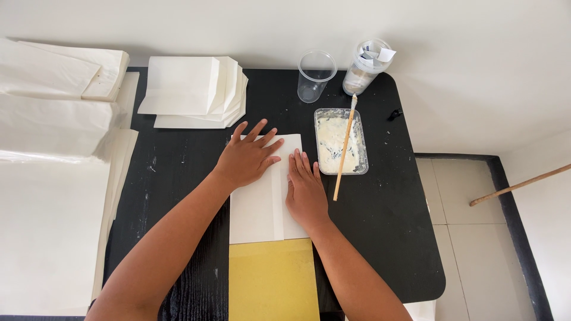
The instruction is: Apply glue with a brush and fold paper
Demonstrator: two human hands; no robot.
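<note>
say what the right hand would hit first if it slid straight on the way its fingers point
Probably nothing close: the right hand points up the white sheet; past its edge lies bare black table, then perhaps the clear cup.

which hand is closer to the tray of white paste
The right hand. It lies flat on the folded white paper, just left of the paste tray. The left hand also presses the paper, farther left, beyond the right hand.
</note>
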